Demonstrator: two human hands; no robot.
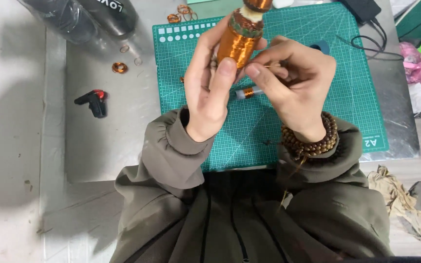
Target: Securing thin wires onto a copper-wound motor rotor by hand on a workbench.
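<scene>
My left hand (pixel 209 83) grips a large copper wire coil (pixel 239 41) wound on a spool with a green and white top, holding it up above the green cutting mat (pixel 352 87). My right hand (pixel 293 83) is closed beside it, thumb and forefinger pinching a thin copper wire end (pixel 269 65) next to the coil's lower part. A wooden bead bracelet (pixel 315 139) is wrapped around my right wrist. A small white tube with a copper winding (pixel 245 93) lies on the mat under my hands.
A black and red tool (pixel 93 101) lies on the grey table at the left. Small copper rings (pixel 119 67) and loops (pixel 180 13) sit near the mat's top left. Black bottles (pixel 81 17) stand at the back left, cables (pixel 366 29) at the back right.
</scene>
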